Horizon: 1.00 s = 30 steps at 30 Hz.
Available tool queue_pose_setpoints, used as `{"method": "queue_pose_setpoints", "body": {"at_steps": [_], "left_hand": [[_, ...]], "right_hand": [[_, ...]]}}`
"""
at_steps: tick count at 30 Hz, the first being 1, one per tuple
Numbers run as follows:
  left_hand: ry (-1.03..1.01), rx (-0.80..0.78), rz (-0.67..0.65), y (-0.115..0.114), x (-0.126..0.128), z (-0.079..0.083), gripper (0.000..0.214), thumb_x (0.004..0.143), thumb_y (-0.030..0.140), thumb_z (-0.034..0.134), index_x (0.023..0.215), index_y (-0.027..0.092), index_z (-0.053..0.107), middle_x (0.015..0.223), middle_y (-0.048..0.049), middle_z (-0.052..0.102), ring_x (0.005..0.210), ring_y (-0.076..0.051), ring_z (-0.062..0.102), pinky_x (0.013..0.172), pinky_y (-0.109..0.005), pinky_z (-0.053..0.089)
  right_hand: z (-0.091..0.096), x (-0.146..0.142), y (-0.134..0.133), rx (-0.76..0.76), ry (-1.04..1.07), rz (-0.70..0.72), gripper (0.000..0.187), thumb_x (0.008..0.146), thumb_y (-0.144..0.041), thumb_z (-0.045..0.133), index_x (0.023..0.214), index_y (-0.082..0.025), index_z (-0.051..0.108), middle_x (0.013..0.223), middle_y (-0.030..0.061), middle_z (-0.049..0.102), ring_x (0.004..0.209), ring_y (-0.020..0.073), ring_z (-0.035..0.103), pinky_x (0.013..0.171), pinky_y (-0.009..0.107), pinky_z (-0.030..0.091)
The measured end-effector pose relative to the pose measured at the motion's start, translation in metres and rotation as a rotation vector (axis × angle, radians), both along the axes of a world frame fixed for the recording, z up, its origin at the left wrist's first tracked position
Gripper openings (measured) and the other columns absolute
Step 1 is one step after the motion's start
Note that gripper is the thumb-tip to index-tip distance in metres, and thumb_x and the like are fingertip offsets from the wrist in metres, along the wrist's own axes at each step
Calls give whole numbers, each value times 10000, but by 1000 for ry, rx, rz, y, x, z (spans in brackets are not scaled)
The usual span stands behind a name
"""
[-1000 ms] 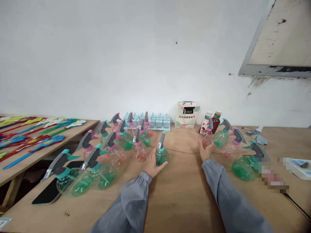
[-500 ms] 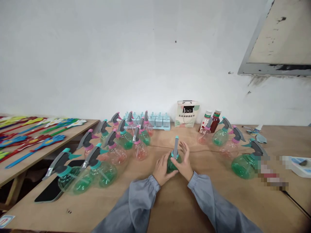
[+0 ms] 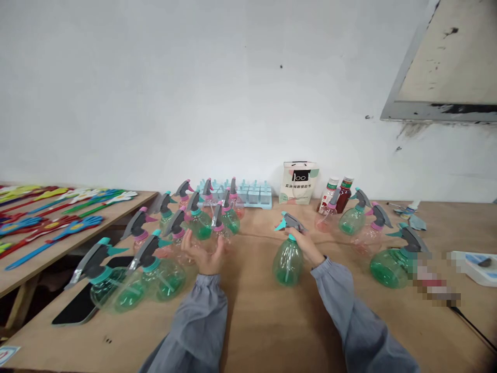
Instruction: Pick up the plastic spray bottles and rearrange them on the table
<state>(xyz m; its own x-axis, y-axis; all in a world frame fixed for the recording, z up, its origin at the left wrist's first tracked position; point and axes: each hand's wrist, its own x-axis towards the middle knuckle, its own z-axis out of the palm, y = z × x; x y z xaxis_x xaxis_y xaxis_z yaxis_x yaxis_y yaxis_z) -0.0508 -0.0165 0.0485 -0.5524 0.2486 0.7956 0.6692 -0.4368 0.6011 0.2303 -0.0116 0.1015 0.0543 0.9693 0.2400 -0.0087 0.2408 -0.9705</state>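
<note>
My right hand [image 3: 306, 247] grips the neck of a green spray bottle [image 3: 288, 259] with a grey and teal trigger head, held upright at the middle of the wooden table [image 3: 272, 321]. My left hand [image 3: 204, 254] is palm up with fingers spread, reaching into the group of spray bottles [image 3: 186, 228] on the left, next to a pink bottle [image 3: 217, 230]. It holds nothing.
More green and pink spray bottles [image 3: 373, 238] stand on the right. At the back wall sit a blue tray [image 3: 252, 196], a small paper bag [image 3: 300, 182] and two drink bottles [image 3: 337, 194]. A black phone [image 3: 75, 308] lies front left. Colourful hand clappers [image 3: 50, 212] cover the side table.
The green bottle passed from both hands into my right hand and shifted right, its head now turned sideways. My left hand let go and moved left to the group of bottles.
</note>
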Motion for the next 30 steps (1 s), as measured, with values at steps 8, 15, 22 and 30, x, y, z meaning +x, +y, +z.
{"method": "queue_pose_setpoints", "body": {"at_steps": [8, 15, 22, 30], "left_hand": [[-57, -259, -225, 27, -8, -26, 642, 707, 486, 754, 1214, 194, 490, 1145, -101, 562, 1124, -287, 587, 1047, -544, 454], [181, -362, -217, 14, 18, -34, 573, 722, 506, 745, 1169, 209, 545, 1056, -73, 594, 1000, -283, 602, 955, -516, 471], [273, -358, -252, 11, 26, -38, 515, 750, 463, 728, 1158, 205, 546, 1052, -81, 596, 982, -279, 607, 896, -469, 480], [281, -357, -244, 11, 26, -38, 512, 752, 462, 726, 1159, 211, 543, 1047, -77, 589, 970, -269, 603, 877, -445, 484]], "right_hand": [[16, 5, 5, -133, 140, 411, 426, 600, -432, 809, 955, -202, 760, 842, 63, 786, 951, 290, 751, 894, 429, 576], [11, 3, 9, -138, 160, 397, 338, 601, -364, 734, 910, -227, 757, 892, 60, 794, 1040, 304, 730, 935, 448, 557], [12, 2, 13, -99, 199, 243, 188, 556, -313, 641, 712, -219, 689, 701, 26, 727, 771, 226, 698, 684, 321, 515], [19, -3, 5, -121, 170, 319, 135, 497, -238, 594, 613, -221, 661, 665, 18, 691, 729, 201, 636, 687, 310, 468]]}}
